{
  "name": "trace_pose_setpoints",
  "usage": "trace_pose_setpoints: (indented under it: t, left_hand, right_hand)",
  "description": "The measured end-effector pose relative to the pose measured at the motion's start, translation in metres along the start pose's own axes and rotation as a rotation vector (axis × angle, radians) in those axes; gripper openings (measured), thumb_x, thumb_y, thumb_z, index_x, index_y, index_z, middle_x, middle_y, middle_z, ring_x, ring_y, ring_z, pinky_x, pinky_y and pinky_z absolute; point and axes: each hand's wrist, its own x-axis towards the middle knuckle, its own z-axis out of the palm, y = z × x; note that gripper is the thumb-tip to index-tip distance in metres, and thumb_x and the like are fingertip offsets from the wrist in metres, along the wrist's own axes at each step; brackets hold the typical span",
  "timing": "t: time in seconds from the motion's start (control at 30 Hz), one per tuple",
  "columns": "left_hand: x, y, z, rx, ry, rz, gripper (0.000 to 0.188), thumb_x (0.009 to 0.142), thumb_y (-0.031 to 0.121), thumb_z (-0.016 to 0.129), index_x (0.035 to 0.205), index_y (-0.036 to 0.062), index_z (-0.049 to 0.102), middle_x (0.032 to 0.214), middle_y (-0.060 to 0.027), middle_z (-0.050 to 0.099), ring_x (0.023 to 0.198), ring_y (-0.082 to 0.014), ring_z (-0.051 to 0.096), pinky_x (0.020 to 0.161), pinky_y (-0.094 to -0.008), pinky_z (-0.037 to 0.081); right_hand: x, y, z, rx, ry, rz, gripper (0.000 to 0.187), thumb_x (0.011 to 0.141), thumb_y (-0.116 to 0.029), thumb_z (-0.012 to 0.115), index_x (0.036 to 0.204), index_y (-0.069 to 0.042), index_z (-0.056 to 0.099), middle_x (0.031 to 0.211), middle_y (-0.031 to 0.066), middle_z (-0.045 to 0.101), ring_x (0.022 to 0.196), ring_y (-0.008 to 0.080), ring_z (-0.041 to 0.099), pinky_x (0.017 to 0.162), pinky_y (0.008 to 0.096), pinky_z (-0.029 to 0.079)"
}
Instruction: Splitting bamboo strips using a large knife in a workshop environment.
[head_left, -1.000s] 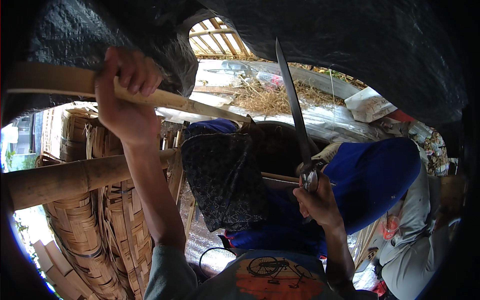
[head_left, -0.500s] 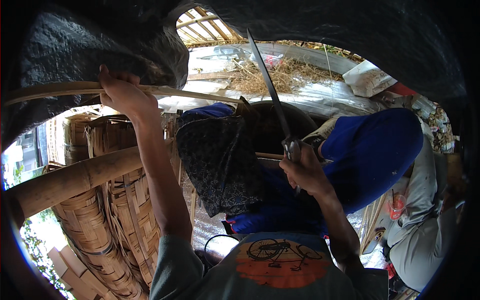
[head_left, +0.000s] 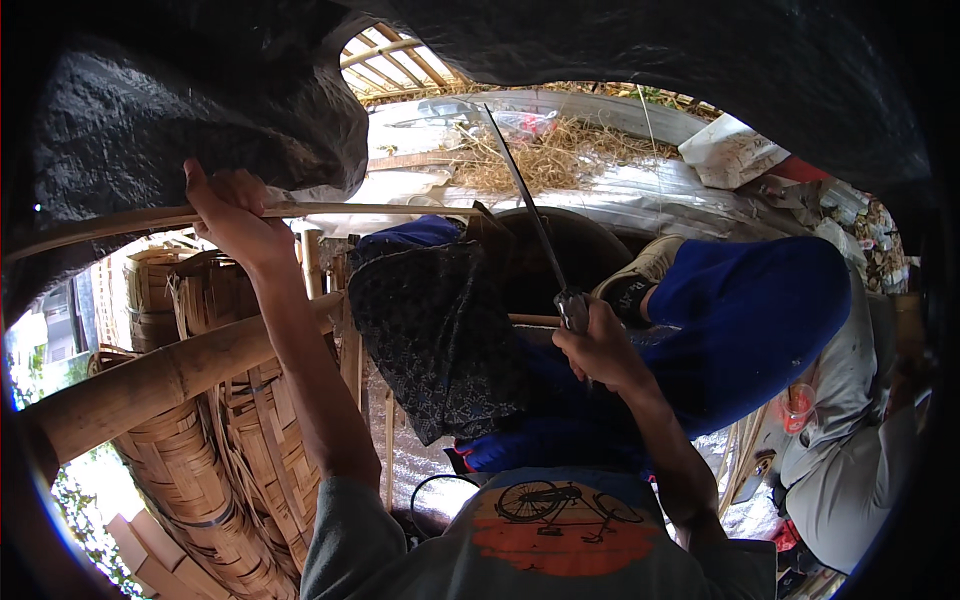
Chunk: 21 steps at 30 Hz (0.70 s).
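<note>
1. I see the left fingers (head_left: 248, 188) gripping the strip (head_left: 370, 209), its far end by the cloth (head_left: 430, 340).
2. The right fingers (head_left: 580, 350) wrap the knife (head_left: 528, 200), blade angled outward, likely for clearance.
3. The cloth drapes the left leg, presumably as protection.
4. Woven baskets (head_left: 175, 470) stand left, insides hidden from me; the cup (head_left: 798, 408) shows red, perhaps drink.

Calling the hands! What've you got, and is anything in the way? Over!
Left hand gripping strip. Right hand holding knife, apart from strip. Black sheet close by left hand, can't tell if touching.
</note>
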Motion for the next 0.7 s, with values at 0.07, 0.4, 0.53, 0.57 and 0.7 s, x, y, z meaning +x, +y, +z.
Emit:
trace_pose_setpoints:
  t: [0.07,0.4,0.53,0.57,0.7]
  left_hand:
    - [-0.006,0.004,0.007,0.086,0.154,0.035,0.045,0.092,0.029,0.047,0.054,0.0115,0.032,0.053,-0.0028,0.035,0.048,-0.0102,0.032,0.049,-0.0269,0.029]
    - [-0.019,-0.005,-0.022,0.003,-0.408,0.072,0.042,0.093,0.034,0.041,0.066,0.0025,0.048,0.060,-0.0035,0.042,0.057,-0.0140,0.040,0.057,-0.0280,0.034]
    - [-0.013,-0.025,-0.022,-0.298,-0.530,-0.131,0.043,0.094,0.037,0.037,0.063,0.0071,0.042,0.057,-0.0023,0.034,0.056,-0.0135,0.035,0.053,-0.0269,0.030]
    - [-0.012,-0.028,-0.022,-0.374,-0.533,-0.190,0.043,0.094,0.036,0.037,0.061,0.0088,0.038,0.057,-0.0022,0.032,0.055,-0.0132,0.033,0.052,-0.0270,0.029]
    - [-0.021,-0.037,-0.001,0.012,-0.035,-0.068,0.046,0.094,0.031,0.039,0.055,0.0146,0.021,0.050,0.0024,0.019,0.046,-0.0093,0.019,0.046,-0.0268,0.020]
  right_hand:
    - [0.002,-0.004,0.001,-0.013,0.009,0.005,0.009,0.076,-0.002,0.053,0.081,0.001,0.046,0.050,0.0022,0.046,0.035,0.0096,0.046,0.031,0.0250,0.035]
    - [0.013,0.003,-0.007,-0.022,-0.007,-0.016,0.010,0.077,-0.003,0.053,0.079,0.000,0.045,0.050,0.0020,0.045,0.035,0.0088,0.045,0.031,0.0245,0.034]
    - [0.014,0.004,-0.008,-0.029,-0.017,-0.045,0.010,0.076,-0.004,0.052,0.079,0.001,0.044,0.050,0.0023,0.045,0.035,0.0095,0.045,0.032,0.0251,0.034]
    - [0.015,0.005,-0.008,-0.039,-0.019,-0.057,0.010,0.076,-0.005,0.052,0.079,0.001,0.044,0.050,0.0026,0.046,0.035,0.0098,0.045,0.032,0.0254,0.034]
    - [0.026,0.008,-0.005,-0.031,-0.001,-0.064,0.012,0.076,-0.005,0.052,0.080,0.003,0.045,0.050,0.0031,0.046,0.035,0.0102,0.045,0.032,0.0260,0.034]
